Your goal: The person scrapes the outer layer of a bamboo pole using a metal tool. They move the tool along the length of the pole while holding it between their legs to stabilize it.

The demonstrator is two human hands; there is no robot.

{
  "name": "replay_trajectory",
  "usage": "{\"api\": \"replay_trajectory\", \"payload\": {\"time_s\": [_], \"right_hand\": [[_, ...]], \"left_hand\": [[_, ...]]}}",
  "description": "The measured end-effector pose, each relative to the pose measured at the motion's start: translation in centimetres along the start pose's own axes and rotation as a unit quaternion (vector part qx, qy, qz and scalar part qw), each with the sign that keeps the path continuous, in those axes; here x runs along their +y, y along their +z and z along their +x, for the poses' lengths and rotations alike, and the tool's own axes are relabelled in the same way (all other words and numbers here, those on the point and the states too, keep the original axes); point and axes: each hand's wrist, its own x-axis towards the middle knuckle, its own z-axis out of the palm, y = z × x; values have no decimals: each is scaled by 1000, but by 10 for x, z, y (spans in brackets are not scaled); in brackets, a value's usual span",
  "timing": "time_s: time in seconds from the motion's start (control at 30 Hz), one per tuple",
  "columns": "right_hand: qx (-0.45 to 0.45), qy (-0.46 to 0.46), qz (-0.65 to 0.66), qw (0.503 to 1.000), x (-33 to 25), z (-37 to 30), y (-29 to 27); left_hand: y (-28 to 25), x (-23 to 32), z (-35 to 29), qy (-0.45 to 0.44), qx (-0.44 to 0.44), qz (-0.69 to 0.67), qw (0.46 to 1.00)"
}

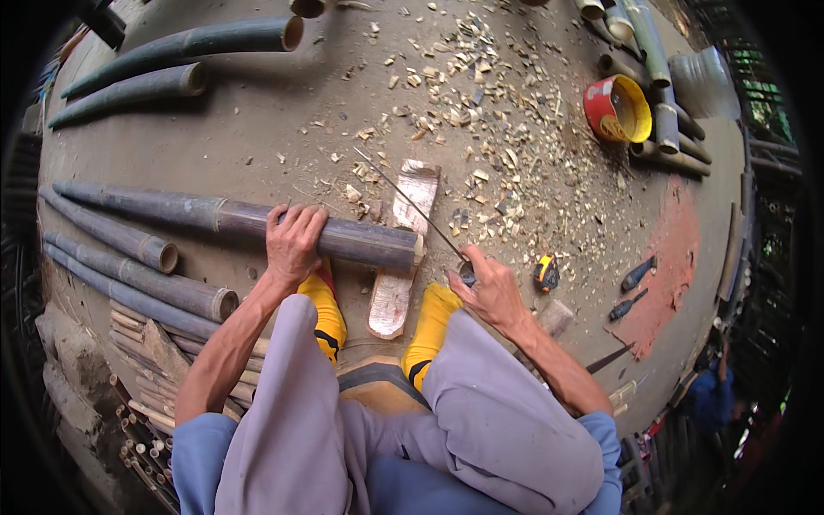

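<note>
A thick dark bamboo pole point(360, 242) lies across a pale, rough-hewn wooden block point(391, 300), its cut end just past the block's right edge. My left hand point(294, 243) is wrapped over the top of the pole, left of the block. My right hand point(489, 292) is closed around the dark grip of a long, thin blade point(412, 202), seen nearly edge-on, so its exact kind is unclear. The blade slants up and left above the block, beyond the pole's end. My feet in yellow socks point(432, 322) flank the block.
Several bamboo poles point(163, 283) lie at left, more point(206, 39) at far left. Wood chips point(506, 163) litter the ground ahead. At right are a yellow-black tape measure point(546, 273), two dark-handled tools point(628, 305), a red bucket point(611, 107) and a clear plastic container point(705, 83).
</note>
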Motion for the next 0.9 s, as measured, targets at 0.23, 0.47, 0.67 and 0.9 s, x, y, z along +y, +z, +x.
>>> {"api": "replay_trajectory", "payload": {"time_s": [0.23,0.47,0.67,0.9], "right_hand": [[101,-69,-160,980,57,19,30],[63,-52,-147,986,66,22,35],[22,54,128,990,-12,38,-25],[-306,-10,-84,948,-95,45,-65]], "left_hand": [[-42,-1,-16,-148,110,-127,975],[-14,-107,-37,-615,278,-643,362],[13,-106,-60,-572,296,-691,328],[-38,13,-56,-356,15,-902,244]]}}
